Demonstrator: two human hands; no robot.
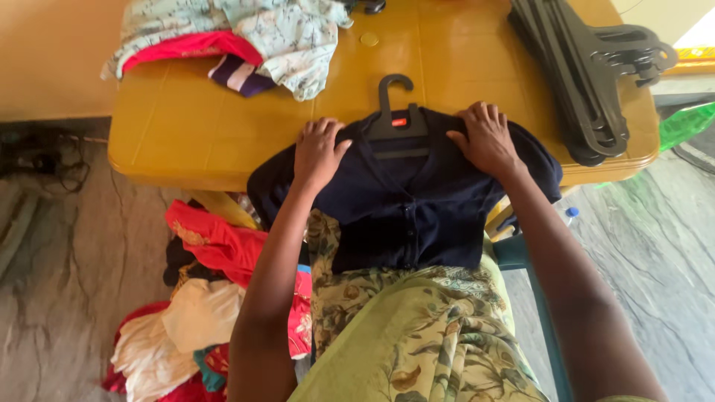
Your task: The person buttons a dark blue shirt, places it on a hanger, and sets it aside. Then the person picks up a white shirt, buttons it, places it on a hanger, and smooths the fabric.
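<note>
We see a navy blouse [406,208] lying front-up at the near edge of a glossy yellow table [186,126], its collar pointing away from us and its long axis running from the far side toward the body, so the hem hangs over the edge onto a green floral lap. A black plastic hanger [395,112] sits inside the neckline, hook pointing away. Our left hand [319,152] presses flat, fingers spread, on the left shoulder; our right hand [485,138] lies likewise open on the right shoulder. The fabric looks soft and matte, with a buttoned placket. A stack of black hangers [588,74] lies right; crumpled printed clothes [246,41] far left; bright garments [208,298] heap on the floor.
</note>
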